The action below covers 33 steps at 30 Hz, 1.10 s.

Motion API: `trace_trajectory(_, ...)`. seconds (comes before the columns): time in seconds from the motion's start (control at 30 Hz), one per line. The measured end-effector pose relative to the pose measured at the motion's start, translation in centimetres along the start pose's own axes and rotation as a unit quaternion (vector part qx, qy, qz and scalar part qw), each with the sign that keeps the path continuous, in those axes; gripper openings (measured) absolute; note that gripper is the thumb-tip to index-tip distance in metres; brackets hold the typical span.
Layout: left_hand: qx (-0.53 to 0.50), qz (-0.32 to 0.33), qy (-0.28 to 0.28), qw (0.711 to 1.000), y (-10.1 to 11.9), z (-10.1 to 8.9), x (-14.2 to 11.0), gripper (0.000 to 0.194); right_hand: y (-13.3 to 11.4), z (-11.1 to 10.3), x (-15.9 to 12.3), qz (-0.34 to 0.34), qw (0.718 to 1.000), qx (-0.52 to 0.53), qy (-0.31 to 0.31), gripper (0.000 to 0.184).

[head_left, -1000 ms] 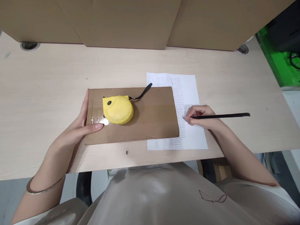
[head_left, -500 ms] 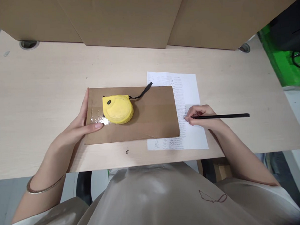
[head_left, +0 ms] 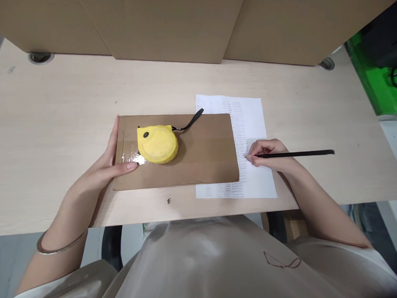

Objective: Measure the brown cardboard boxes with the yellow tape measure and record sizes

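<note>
My left hand [head_left: 112,165] grips the left end of a flat brown cardboard box [head_left: 205,153], thumb on top and fingers along its side. On the box rests a yellow tape measure [head_left: 157,144] with a black wrist strap [head_left: 193,119], close to my left thumb but apart from it. Beneath the box's right part lies a white sheet of paper [head_left: 254,121] with rows of writing, partly hidden. Over the sheet, just right of the box, my right hand [head_left: 268,153] pinches a thin black pen [head_left: 309,153], its tip at the written rows.
A tall cardboard panel [head_left: 168,28] stands along the back of the light wooden table [head_left: 54,128]. Cable holes [head_left: 40,58] open near the table's back corners. Green and black items [head_left: 375,82] sit beyond the right edge.
The whole view has shifted slightly, moving everything a little to the right. Both hands keep their holds, and the box, tape measure and paper stay in place relative to each other.
</note>
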State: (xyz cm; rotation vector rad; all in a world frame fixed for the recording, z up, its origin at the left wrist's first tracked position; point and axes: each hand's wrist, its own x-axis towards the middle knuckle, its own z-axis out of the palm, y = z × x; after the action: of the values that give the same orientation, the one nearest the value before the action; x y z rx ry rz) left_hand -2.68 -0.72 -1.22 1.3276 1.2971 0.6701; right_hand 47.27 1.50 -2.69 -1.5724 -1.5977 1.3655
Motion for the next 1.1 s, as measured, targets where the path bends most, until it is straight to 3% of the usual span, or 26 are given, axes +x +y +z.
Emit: trace_trajectory(1.1,-0.025,0.008,-0.001,1.000,0.43,0.40,-0.30,0.137,0.37,-0.24,-0.57,-0.016,0.999,-0.023,0.018,0.053)
